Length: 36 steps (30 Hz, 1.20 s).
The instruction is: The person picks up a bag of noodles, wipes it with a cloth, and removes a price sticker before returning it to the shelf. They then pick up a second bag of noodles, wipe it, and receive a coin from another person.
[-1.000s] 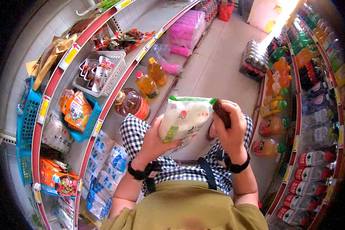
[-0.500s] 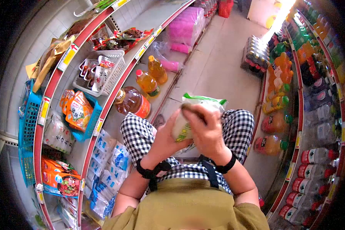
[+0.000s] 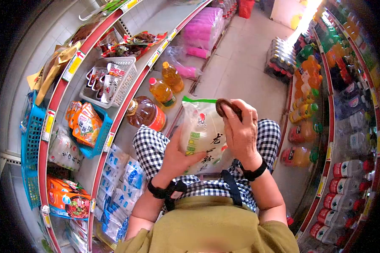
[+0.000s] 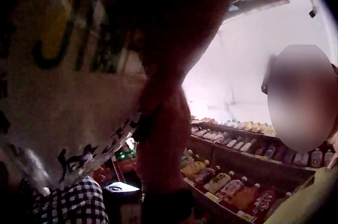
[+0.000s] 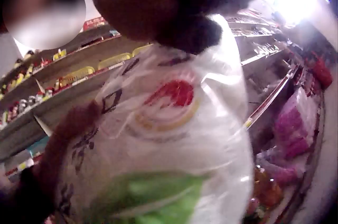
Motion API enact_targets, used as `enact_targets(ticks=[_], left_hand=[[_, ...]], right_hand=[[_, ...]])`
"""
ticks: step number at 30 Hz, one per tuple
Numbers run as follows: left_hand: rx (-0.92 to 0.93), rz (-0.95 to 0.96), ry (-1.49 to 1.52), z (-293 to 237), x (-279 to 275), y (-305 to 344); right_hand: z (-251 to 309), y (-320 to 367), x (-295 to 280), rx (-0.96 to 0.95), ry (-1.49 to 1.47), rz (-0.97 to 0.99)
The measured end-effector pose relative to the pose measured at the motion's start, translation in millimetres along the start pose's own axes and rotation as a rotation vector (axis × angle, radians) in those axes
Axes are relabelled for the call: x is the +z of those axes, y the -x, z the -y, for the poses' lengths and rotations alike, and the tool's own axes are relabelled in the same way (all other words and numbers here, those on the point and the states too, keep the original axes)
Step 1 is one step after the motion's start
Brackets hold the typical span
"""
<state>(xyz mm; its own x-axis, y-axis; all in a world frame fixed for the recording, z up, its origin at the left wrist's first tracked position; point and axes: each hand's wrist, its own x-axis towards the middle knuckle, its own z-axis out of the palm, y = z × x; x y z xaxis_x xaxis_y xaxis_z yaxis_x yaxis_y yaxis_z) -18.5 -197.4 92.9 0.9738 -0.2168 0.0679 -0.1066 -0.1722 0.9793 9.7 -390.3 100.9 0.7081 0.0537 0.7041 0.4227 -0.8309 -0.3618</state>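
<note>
In the head view my left hand (image 3: 179, 154) grips a clear bag of white vermicelli (image 3: 204, 137) by its left side, thumb across the printed front. A green strip runs along the bag's top edge. My right hand (image 3: 245, 130) pinches a dark brown, rounded, fuzzy-looking pad (image 3: 229, 110) at the bag's upper right corner. The right wrist view shows the bag (image 5: 174, 139) up close, with a red logo and green print, and the dark pad (image 5: 193, 36) under the fingers. Seen from the left wrist, the bag (image 4: 68, 102) is dim and partly in shadow.
Left shelves carry a white basket (image 3: 128, 78), a blue basket (image 3: 101, 145) of orange packets, and bagged goods. Oil bottles (image 3: 162, 92) stand low beside the checkered knees (image 3: 147, 145). Drink bottles (image 3: 344, 185) line the right shelves. A wrapped bottle pack (image 3: 279, 59) sits on the aisle floor.
Half a second ago the right hand and pad were across the bag's front; now they are at its upper right corner. The bag has turned to face the head camera more squarely.
</note>
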Motion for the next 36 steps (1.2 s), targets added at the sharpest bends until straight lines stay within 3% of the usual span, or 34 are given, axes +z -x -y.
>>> enact_targets(ticks=[4, 6, 8, 10, 13, 16, 18, 20, 22, 23, 24, 26, 28, 30, 32, 34, 36], left_hand=[[0.010, 0.013, -0.208, 12, -2, -3], [0.018, 0.014, -0.126, 10, -2, -4], [0.024, -0.041, -0.029, 15, -6, 2], [0.028, -0.037, 0.009, 6, -6, 0], [-0.061, 0.050, 0.065, -1, -5, -3], [-0.072, 0.051, -0.012, 1, -5, 0], [0.014, 0.005, 0.094, 6, -9, 6], [0.036, -0.024, 0.024, 9, -16, 9], [0.188, -0.036, -0.310, 13, -23, 8], [0.264, -0.010, -0.393, 13, -25, 6], [0.264, -0.007, -0.390, 11, -26, 4], [0.473, -0.010, -0.598, 6, -27, -2], [0.504, 0.006, -0.609, 4, -27, -8], [0.670, -0.011, -0.656, 2, -28, -10], [0.647, -0.061, -0.596, -4, -27, -8], [0.692, -0.019, -0.702, 0, -33, -9], [0.709, -0.001, -0.717, 4, -32, -10]], right_hand=[[33, 10, -4, -0.190, -0.194, 0.099], [25, 4, -10, -0.213, -0.118, 0.115], [-2, 1, -10, -0.100, -0.004, 0.030], [-10, 1, -12, 0.023, -0.058, 0.076], [17, 10, -9, -0.237, -0.117, 0.110], [6, 2, -15, -0.232, -0.045, 0.015], [-22, 2, -13, -0.096, -0.015, -0.071], [-36, -2, -26, 0.064, -0.053, -0.039], [-40, -12, -39, 0.108, -0.177, -0.122], [-34, -15, -45, 0.185, -0.375, -0.138], [-29, -18, -50, 0.186, -0.371, -0.138], [-19, -24, -56, -0.015, -0.552, 0.122], [3, -28, -63, -0.228, -0.546, 0.229], [4, -28, -60, -0.233, -0.565, 0.237], [-12, -20, -50, -0.084, -0.441, 0.188], [-6, -20, -52, -0.094, -0.469, 0.204], [14, -22, -56, -0.269, -0.685, 0.263]])
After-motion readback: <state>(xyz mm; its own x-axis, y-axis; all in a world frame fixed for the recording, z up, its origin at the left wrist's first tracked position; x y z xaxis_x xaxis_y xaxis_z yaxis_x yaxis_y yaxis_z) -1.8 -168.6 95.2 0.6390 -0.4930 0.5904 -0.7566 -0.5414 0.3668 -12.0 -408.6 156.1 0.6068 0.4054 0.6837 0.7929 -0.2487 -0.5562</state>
